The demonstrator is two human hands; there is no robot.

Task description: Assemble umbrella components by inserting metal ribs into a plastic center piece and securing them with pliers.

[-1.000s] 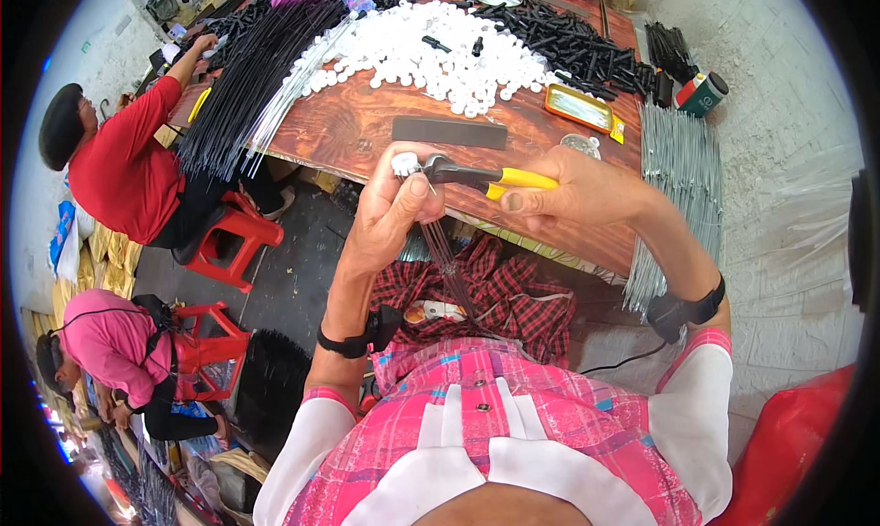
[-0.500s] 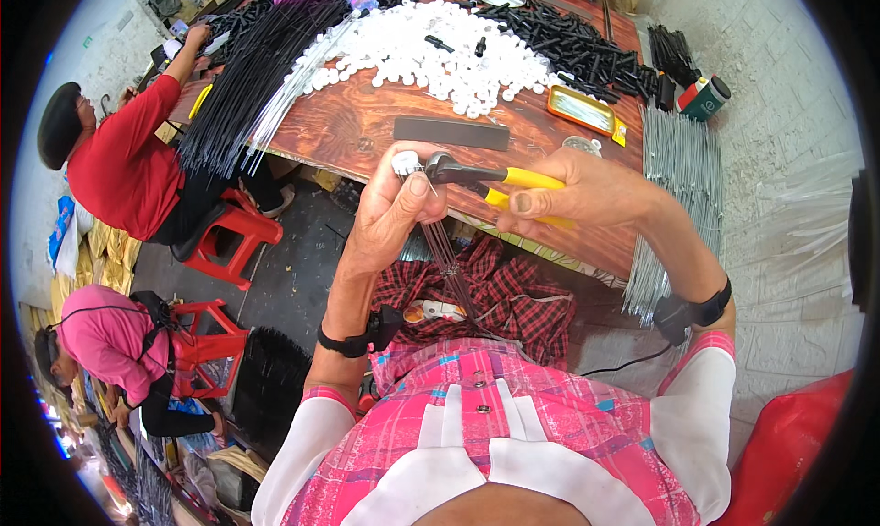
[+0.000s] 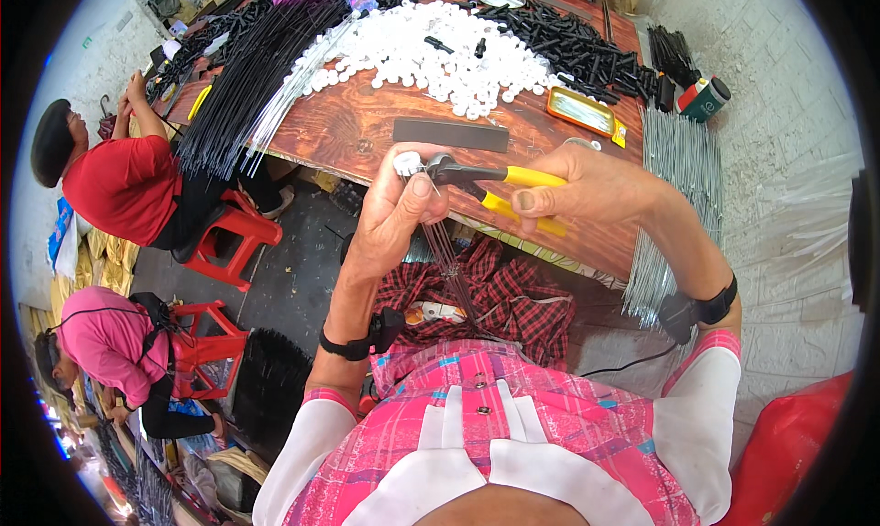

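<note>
My left hand [image 3: 389,216] is closed around a small white round plastic piece [image 3: 407,164] and a bundle of thin dark metal ribs [image 3: 449,262] that hangs down from it toward my lap. My right hand [image 3: 587,189] grips pliers [image 3: 533,177] with yellow handles, which stand spread apart. The dark head of the pliers meets the fine wire ends beside the white piece, just above my left thumb. Whether the jaws are closed on a wire is too small to tell. A red and black checked cloth [image 3: 522,306] lies below the ribs.
On the wooden table [image 3: 339,127] lie a flat dark bar [image 3: 451,134], a heap of white round pieces [image 3: 431,54], black rods [image 3: 261,77] and an orange tray [image 3: 582,112]. Silver rods [image 3: 680,187] hang over the right edge. Two people sit leftward, one in red [image 3: 124,187], one in pink [image 3: 105,338].
The lower yellow handle has swung away from the upper one, so the pliers' handles are wider apart. The person in red has drawn back the reaching arm and brought both hands together.
</note>
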